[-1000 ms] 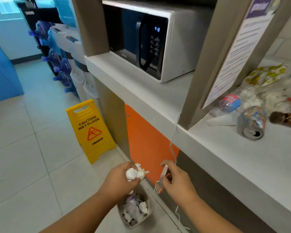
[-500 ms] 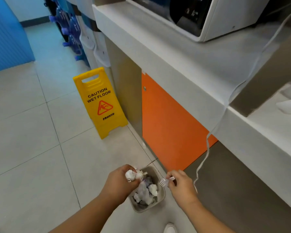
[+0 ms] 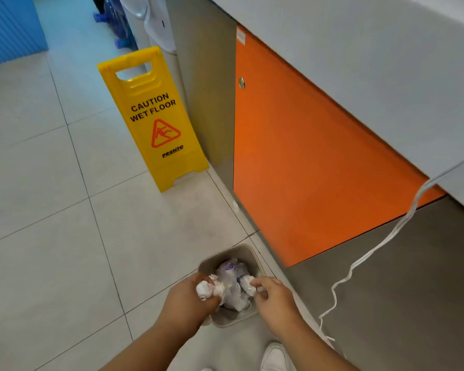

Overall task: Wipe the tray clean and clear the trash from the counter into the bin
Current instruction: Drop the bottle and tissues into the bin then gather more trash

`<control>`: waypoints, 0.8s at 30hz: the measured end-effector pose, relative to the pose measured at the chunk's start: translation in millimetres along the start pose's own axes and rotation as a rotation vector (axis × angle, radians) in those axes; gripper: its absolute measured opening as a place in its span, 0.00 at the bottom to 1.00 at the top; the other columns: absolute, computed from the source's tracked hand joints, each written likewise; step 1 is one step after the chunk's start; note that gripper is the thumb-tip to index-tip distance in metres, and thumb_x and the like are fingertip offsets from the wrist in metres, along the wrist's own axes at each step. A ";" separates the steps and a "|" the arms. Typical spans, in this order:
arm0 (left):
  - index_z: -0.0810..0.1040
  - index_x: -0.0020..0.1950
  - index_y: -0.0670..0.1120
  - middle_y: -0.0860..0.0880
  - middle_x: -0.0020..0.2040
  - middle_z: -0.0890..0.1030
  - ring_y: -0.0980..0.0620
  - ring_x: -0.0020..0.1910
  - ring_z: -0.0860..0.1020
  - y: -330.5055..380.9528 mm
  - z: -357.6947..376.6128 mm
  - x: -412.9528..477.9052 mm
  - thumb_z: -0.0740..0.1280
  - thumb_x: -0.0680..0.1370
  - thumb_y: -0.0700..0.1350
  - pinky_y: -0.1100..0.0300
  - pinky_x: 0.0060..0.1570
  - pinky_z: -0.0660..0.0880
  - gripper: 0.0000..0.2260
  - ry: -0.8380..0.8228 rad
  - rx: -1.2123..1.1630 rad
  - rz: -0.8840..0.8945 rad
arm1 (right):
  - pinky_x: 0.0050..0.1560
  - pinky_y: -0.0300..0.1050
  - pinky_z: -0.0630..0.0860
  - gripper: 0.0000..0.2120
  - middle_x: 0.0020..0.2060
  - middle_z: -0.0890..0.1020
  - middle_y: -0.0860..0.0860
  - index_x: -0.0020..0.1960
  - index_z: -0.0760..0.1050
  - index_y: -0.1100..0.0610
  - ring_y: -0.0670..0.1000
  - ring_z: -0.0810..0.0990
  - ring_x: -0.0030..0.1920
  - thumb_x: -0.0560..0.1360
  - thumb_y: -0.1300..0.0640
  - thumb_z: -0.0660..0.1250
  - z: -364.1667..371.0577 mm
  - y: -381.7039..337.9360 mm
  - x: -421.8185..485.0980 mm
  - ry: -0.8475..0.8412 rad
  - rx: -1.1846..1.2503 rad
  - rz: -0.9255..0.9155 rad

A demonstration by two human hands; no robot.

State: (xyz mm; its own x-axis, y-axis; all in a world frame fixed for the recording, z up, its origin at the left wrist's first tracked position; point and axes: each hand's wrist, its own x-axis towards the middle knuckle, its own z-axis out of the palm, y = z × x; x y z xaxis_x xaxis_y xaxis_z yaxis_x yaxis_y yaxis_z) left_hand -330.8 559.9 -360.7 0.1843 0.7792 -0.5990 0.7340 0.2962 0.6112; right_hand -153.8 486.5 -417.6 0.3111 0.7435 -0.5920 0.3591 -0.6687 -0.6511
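Note:
A small grey bin (image 3: 227,251) stands on the tiled floor by the cabinet, holding crumpled paper and wrappers (image 3: 233,279). My left hand (image 3: 188,301) grips a wad of white tissue (image 3: 208,289) over the bin's left side. My right hand (image 3: 275,298) hangs over the bin's right side with its fingers curled, pinching a white plastic fork (image 3: 258,289). Only a small white bit of the fork shows at the fingertips. The tray and the counter's trash are out of view.
A yellow wet-floor sign (image 3: 153,119) stands on the floor to the left of an orange cabinet door (image 3: 306,156). A white cord (image 3: 359,263) hangs from the grey counter (image 3: 359,49) down to the floor. My white shoe (image 3: 275,357) is just behind the bin.
My head has tilted down, so the microwave and countertop trash left the view. Both hands dropped lower and now sit right over the bin's opening; the fork is mostly hidden.

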 end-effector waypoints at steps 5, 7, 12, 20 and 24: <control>0.78 0.42 0.53 0.52 0.36 0.82 0.52 0.34 0.81 -4.0 19.3 8.9 0.74 0.66 0.47 0.54 0.40 0.78 0.08 -0.061 -0.088 -0.045 | 0.44 0.43 0.79 0.11 0.59 0.77 0.43 0.59 0.71 0.36 0.48 0.82 0.52 0.78 0.46 0.63 5.7 -24.3 -11.7 -0.342 0.654 0.236; 0.79 0.44 0.52 0.52 0.36 0.81 0.54 0.33 0.78 -4.8 27.6 10.8 0.75 0.66 0.44 0.55 0.38 0.78 0.10 -0.118 -0.127 -0.039 | 0.46 0.48 0.80 0.14 0.59 0.79 0.45 0.61 0.70 0.36 0.51 0.83 0.50 0.76 0.47 0.65 11.1 -26.4 -12.1 -0.445 0.817 0.289; 0.76 0.48 0.52 0.50 0.43 0.81 0.50 0.38 0.79 -8.3 44.6 17.1 0.74 0.60 0.46 0.53 0.39 0.78 0.18 -0.173 -0.166 -0.040 | 0.44 0.49 0.81 0.11 0.55 0.81 0.58 0.57 0.76 0.53 0.54 0.83 0.50 0.77 0.64 0.63 23.2 -13.7 -1.1 -0.325 0.922 0.299; 0.77 0.49 0.51 0.45 0.45 0.82 0.47 0.42 0.81 -20.7 46.8 26.3 0.70 0.61 0.47 0.60 0.34 0.74 0.17 -0.032 -0.338 -0.206 | 0.46 0.47 0.80 0.12 0.55 0.77 0.51 0.62 0.71 0.50 0.54 0.78 0.55 0.80 0.61 0.60 26.3 8.3 17.3 -0.095 0.900 0.400; 0.75 0.52 0.50 0.46 0.47 0.81 0.48 0.45 0.80 -21.2 45.1 26.5 0.69 0.61 0.50 0.60 0.36 0.74 0.20 -0.009 -0.338 -0.230 | 0.54 0.55 0.75 0.19 0.57 0.71 0.51 0.68 0.63 0.43 0.59 0.73 0.63 0.80 0.57 0.60 19.5 13.1 19.1 -0.140 0.860 0.394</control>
State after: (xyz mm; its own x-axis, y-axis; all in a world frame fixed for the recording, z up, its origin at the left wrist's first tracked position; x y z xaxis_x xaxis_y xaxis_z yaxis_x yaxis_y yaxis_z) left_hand -312.0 549.4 -412.8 0.0469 0.6672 -0.7434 0.5007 0.6283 0.5955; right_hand -160.3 491.7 -446.7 0.1436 0.4928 -0.8582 -0.5357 -0.6905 -0.4861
